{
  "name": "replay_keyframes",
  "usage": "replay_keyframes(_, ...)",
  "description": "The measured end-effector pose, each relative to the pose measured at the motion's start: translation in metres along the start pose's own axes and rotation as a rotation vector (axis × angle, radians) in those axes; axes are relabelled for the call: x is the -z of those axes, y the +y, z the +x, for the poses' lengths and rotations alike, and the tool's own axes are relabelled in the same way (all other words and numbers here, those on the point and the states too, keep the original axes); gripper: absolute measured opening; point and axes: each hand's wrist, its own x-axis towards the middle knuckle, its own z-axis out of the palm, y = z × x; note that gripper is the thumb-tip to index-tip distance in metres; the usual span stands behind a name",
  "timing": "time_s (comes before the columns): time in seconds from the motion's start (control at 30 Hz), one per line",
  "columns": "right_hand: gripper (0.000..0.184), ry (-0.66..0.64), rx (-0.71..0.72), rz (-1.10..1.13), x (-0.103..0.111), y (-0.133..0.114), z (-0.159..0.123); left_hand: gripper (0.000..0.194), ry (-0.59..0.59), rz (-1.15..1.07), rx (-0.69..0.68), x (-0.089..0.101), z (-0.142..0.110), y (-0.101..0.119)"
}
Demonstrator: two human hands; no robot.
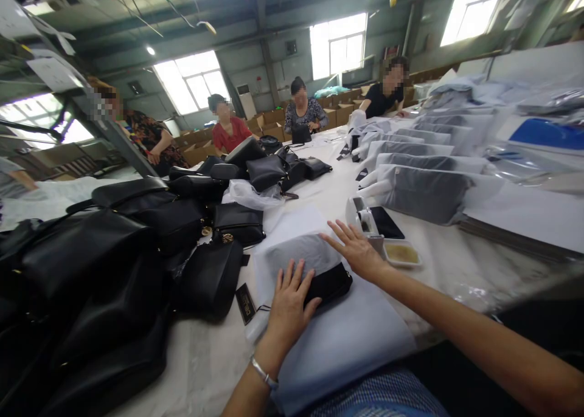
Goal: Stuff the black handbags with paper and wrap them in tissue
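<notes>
In front of me a black handbag [331,285] lies on white wrapping paper [360,332], its far part covered by a fold of the sheet. My left hand [292,298] rests flat on the bag and the paper over it, fingers spread. My right hand [358,250] is stretched out at the bag's right far corner, fingers apart; whether it touches the paper I cannot tell. A black hang tag [245,304] with pale lettering lies left of the bag, beside its thin cord.
Black handbags [86,253] are heaped on the left. Paper-wrapped bags [417,192] stand in a row on the right. A tape dispenser [360,216] and a shallow dish [402,253] sit near my right hand. Several people work across the table [314,183].
</notes>
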Motion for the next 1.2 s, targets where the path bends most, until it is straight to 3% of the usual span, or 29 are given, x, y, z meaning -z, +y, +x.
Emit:
replay_keyframes(0.17,0.056,-0.001,0.01,0.088,-0.017,0.015,-0.013,0.059,-0.007,0.006,-0.007,0.001,-0.001,-0.002)
replay_keyframes(0.27,0.047,0.006,-0.05,0.143,0.003,0.009,-0.042,0.058,-0.003,0.008,-0.009,0.0,-0.001,-0.002)
replay_keyframes(0.37,0.038,-0.053,-0.023,0.261,0.036,-0.018,-0.078,0.056,-0.009,0.011,-0.007,-0.001,-0.001,-0.001)
replay_keyframes(0.47,0.048,-0.212,0.146,0.391,0.061,-0.053,-0.111,0.056,-0.021,0.013,-0.002,-0.001,-0.001,-0.001)
replay_keyframes(0.6,0.068,-0.322,0.201,0.41,0.056,-0.083,-0.14,0.056,-0.035,0.012,0.0,0.0,-0.001,0.0)
replay_keyframes(0.73,0.063,-0.301,0.198,0.38,0.034,-0.089,-0.143,0.056,-0.035,0.008,-0.001,0.002,-0.001,-0.001)
replay_keyframes(0.83,0.047,-0.237,0.227,0.404,0.029,-0.088,-0.136,0.056,-0.034,0.001,0.001,0.002,-0.002,-0.001)
replay_keyframes(1.03,0.015,-0.177,0.172,0.602,0.041,-0.089,-0.127,0.056,-0.045,-0.021,0.005,0.006,-0.001,-0.002)
replay_keyframes(1.2,0.015,-0.292,0.082,0.734,0.058,-0.089,-0.11,0.055,-0.067,-0.058,0.0,0.01,0.0,-0.006)
